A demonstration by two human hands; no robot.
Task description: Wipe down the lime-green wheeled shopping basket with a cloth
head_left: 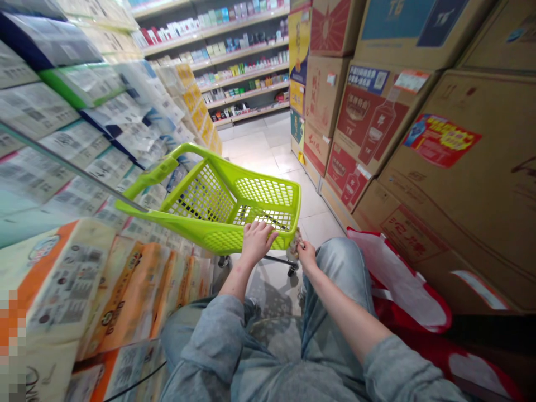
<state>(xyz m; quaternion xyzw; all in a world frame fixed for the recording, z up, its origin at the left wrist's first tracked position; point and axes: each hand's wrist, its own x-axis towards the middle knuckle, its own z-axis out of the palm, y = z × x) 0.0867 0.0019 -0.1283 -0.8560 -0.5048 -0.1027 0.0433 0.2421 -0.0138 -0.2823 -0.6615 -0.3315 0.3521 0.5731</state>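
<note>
A lime-green plastic shopping cart (209,230) with a lattice basket stands in front of my knees, its handle away to the left. My left hand (256,241) grips the cart's near rim, fingers curled over into the basket. At the cart's near right corner, my right hand (307,254) is closed in a pinch on a small speckled whitish cloth-like piece (295,245), which touches the corner. Blur hides what exactly that piece is. Inside the basket I see only the lattice floor and walls.
Packs of paper goods (138,279) are piled along the left. Stacked cardboard cartons (444,184) line the right, with a red and white bag (397,279) by my right knee. Shelves of small goods (234,70) span the back, beyond the tiled floor (272,142).
</note>
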